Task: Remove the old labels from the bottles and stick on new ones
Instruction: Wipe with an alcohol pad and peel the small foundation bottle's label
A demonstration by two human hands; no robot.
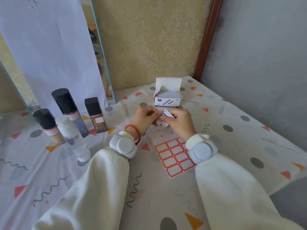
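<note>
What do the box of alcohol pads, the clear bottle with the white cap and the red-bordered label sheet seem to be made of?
Box of alcohol pads: thin printed cardboard, matte; its torn flap stands up stiffly.
Clear bottle with the white cap: probably transparent plastic, though glass is possible; the cloth shows through it, and the cap looks like opaque plastic.
Label sheet: paper stickers on a backing sheet, faintly glossy, lying flat on the patterned cloth.

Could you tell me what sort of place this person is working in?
Probably a room in a home, not a workshop: damask wallpaper, a leaning mirror, and a patterned cloth spread under cosmetic bottles, an alcohol pads box and a label sheet.
</note>
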